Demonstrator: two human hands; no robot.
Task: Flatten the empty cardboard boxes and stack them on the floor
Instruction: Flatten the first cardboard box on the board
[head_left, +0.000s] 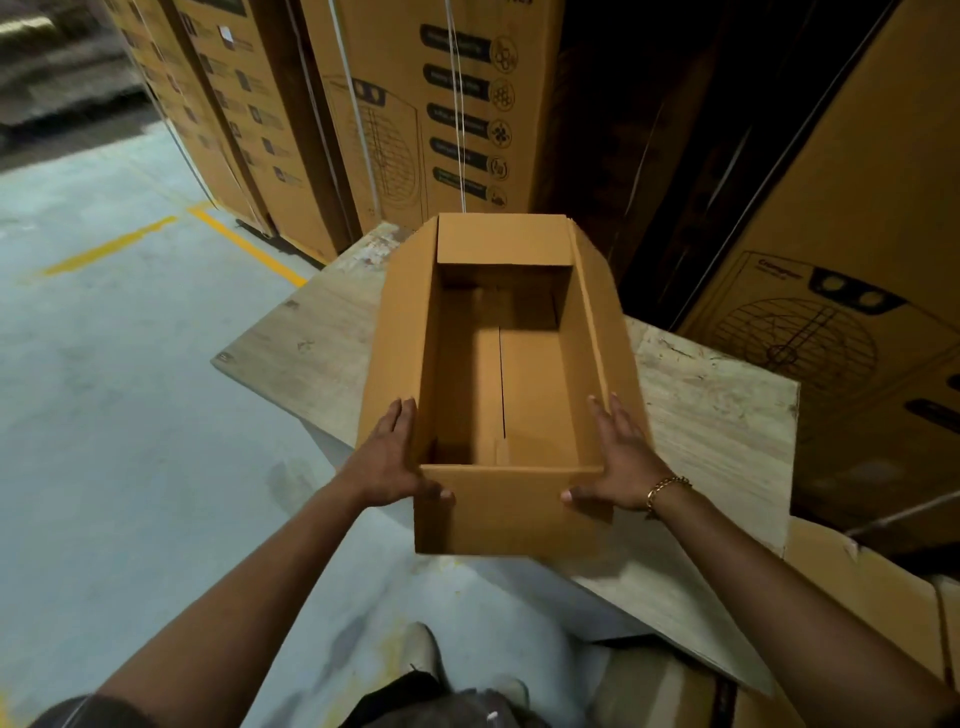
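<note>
An empty brown cardboard box (519, 509) stands open-topped on a pale wooden tabletop (717, 415), its flaps spread outward and its near end past the table's edge. My left hand (389, 457) presses flat against the box's left wall, thumb on the near wall. On the opposite wall my right hand (618, 460), with a gold bracelet at the wrist, presses the same way. Both hands clasp the box between them. The inside of the box holds nothing.
Tall printed cartons (441, 104) stand stacked behind the table and at the right (857, 260). Flat cardboard (857, 587) lies at the lower right under the table's edge. Grey concrete floor (130, 415) with yellow lines (249, 244) spreads to the left. My shoe (421, 649) shows below.
</note>
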